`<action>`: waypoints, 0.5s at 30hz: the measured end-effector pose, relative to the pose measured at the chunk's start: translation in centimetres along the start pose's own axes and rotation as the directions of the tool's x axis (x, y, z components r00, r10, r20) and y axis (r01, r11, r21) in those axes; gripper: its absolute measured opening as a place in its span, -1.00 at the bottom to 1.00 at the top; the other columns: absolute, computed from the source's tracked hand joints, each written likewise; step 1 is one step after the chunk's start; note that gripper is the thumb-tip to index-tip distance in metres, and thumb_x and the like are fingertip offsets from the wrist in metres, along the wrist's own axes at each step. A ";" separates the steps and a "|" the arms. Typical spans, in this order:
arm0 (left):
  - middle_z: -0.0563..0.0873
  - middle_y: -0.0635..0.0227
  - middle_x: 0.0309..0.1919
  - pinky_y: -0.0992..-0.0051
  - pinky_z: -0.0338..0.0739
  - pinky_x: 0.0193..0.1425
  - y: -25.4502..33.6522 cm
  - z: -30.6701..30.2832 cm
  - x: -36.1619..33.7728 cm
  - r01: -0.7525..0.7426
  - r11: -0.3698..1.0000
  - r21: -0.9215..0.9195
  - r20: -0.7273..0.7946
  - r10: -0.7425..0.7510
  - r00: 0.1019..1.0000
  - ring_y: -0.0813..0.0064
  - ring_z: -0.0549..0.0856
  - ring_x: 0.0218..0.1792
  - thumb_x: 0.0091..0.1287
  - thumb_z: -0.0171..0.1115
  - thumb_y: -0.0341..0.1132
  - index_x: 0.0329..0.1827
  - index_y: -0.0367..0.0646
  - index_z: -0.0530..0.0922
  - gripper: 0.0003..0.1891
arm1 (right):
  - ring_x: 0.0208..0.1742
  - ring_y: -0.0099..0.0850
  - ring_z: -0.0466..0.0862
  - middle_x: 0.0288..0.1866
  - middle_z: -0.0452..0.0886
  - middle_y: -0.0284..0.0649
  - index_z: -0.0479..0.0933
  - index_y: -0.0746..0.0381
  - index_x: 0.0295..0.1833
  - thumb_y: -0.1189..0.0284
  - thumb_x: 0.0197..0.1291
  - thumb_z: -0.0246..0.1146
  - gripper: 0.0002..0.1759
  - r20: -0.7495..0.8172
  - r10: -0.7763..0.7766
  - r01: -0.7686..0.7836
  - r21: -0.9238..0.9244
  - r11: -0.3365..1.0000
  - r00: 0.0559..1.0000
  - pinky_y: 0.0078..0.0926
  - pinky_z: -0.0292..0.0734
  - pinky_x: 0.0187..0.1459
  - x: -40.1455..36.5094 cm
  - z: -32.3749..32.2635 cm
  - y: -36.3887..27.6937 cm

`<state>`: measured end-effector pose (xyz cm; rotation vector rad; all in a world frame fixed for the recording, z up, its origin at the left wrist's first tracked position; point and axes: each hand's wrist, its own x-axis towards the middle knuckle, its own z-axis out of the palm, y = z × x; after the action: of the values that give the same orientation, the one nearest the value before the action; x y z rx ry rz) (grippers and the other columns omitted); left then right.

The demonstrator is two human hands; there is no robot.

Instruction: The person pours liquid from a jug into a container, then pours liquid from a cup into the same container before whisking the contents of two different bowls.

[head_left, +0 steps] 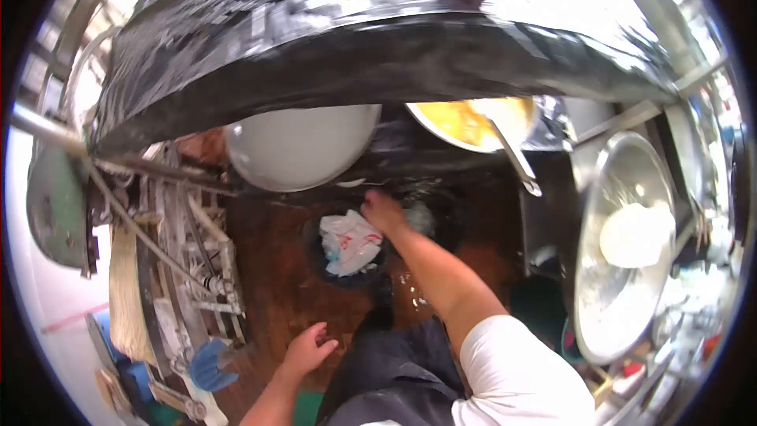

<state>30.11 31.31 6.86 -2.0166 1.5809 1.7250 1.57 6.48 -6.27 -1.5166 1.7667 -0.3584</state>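
Observation:
My right hand (384, 211) reaches down to a dark bin (347, 274) on the wet brown floor. It rests at the bin's far rim, touching a crumpled white plastic bag with red print (351, 243) that lies in the bin. Whether the fingers grip anything is hidden. My left hand (307, 349) hangs low by my dark apron (394, 375), fingers apart and holding nothing.
A black plastic-covered counter (355, 39) overhangs the bin. Under its edge sit a white basin (300, 146) and a bowl of yellow mix (465, 122) with a ladle (516, 162). A large metal bowl with white dough (631, 241) is on the right. Wooden racks (189, 252) stand left.

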 end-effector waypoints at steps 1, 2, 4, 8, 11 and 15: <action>0.69 0.10 0.17 0.30 0.56 0.25 1.5 0.0 1.0 -0.073 0.997 0.038 0.028 0.071 0.997 0.22 0.68 0.17 0.24 0.42 -0.08 0.38 -0.19 0.46 -0.32 | 0.09 0.04 0.64 0.06 0.66 0.09 0.65 0.17 -0.01 0.17 0.22 0.22 -0.64 0.090 -0.010 0.006 0.045 0.999 0.996 -0.05 0.53 0.13 -2.9 0.9 3.3; 0.69 0.10 0.17 0.30 0.56 0.25 3.4 0.2 2.0 -0.155 0.985 0.077 0.068 0.150 0.986 0.22 0.69 0.16 0.23 0.42 -0.10 0.37 -0.22 0.46 -0.32 | -0.02 0.06 0.66 -0.16 0.68 0.04 0.64 0.25 -0.18 0.14 0.26 0.18 -0.63 0.017 0.013 -0.014 0.091 0.996 1.000 -0.03 0.55 -0.01 -8.1 0.8 5.0; 0.69 0.08 0.16 0.30 0.56 0.24 8.2 1.0 4.1 -0.247 0.958 0.148 0.161 0.223 0.961 0.23 0.69 0.15 0.23 0.43 -0.10 0.37 -0.23 0.46 -0.32 | -0.02 0.04 0.67 -0.12 0.70 0.04 0.70 0.24 -0.20 0.02 0.27 0.13 -0.51 0.194 0.199 -0.227 0.132 0.965 0.961 -0.05 0.55 0.03 -17.3 -0.4 9.9; 0.70 0.04 0.13 0.33 0.56 0.23 16.2 6.0 7.8 -0.428 0.866 0.257 0.305 0.348 0.887 0.28 0.70 0.12 0.23 0.44 -0.13 0.35 -0.24 0.48 -0.35 | -0.16 -0.09 0.75 -0.28 0.73 0.01 0.73 0.26 -0.24 0.00 0.23 0.13 -0.48 0.203 0.406 -0.421 0.034 0.907 0.891 -0.12 0.61 -0.05 -37.0 -2.9 19.7; 0.72 0.04 0.07 0.33 0.57 0.20 20.0 13.2 9.6 -0.493 0.851 0.179 0.414 0.389 0.823 0.26 0.70 0.08 0.28 0.43 -0.21 0.33 -0.26 0.48 -0.41 | -0.49 -0.47 0.68 -0.47 0.70 -0.31 0.69 0.09 -0.38 0.07 0.25 0.18 -0.64 0.366 0.709 -0.796 0.336 0.503 0.602 -0.47 0.60 -0.46 -48.2 -7.4 25.8; 0.74 0.14 0.00 0.39 0.58 0.14 24.2 24.3 6.3 -0.484 0.841 0.242 0.577 0.276 0.769 0.37 0.71 0.02 0.31 0.41 -0.25 0.28 -0.31 0.49 -0.46 | -0.26 -0.41 0.72 -0.24 0.73 -0.24 0.67 0.16 -0.10 0.28 0.24 0.26 -0.77 0.242 0.847 -0.351 0.934 -0.071 0.473 -0.39 0.60 -0.26 -59.6 -10.0 32.5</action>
<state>-4.74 30.49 5.92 -0.9622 2.0027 1.6951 -28.66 67.67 0.94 0.4482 1.7618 -1.0544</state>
